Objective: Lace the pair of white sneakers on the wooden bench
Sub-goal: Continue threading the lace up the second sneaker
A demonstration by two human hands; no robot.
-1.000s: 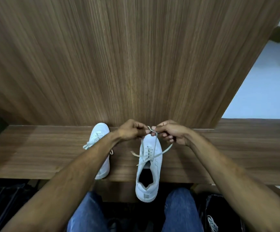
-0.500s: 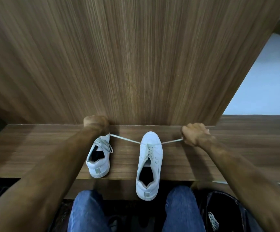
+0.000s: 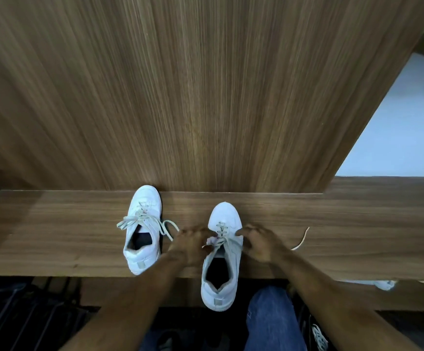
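On the long wooden bench (image 3: 357, 224), against the tall wood-grain back panel (image 3: 205, 97), stand two white lace-up sneakers with their toes toward the panel. One white sneaker with a loosely tied bow (image 3: 143, 229) sits nearer the bench's left end, its toe touching the panel and its heel near the front edge. The other white sneaker, partly laced (image 3: 222, 257), stands just to its right near the middle of the bench, toe short of the panel and heel hanging out past the front edge.

The person's left hand (image 3: 192, 245) rests at the left side of this second sneaker, fingers curled in at the lace rows; it seems to pinch the lace there, though motion blur hides the grip itself. The right hand (image 3: 259, 243) lies against the sneaker's right side with fingers bent toward the eyelets, and whether it holds the lace I cannot tell. A loose end of pale shoelace (image 3: 302, 239) trails on the bench to the right of that hand, curving toward the back edge.

Below the front edge, a knee in blue denim (image 3: 271, 323) shows, and dark bags (image 3: 28, 315) sit on the floor to the left.
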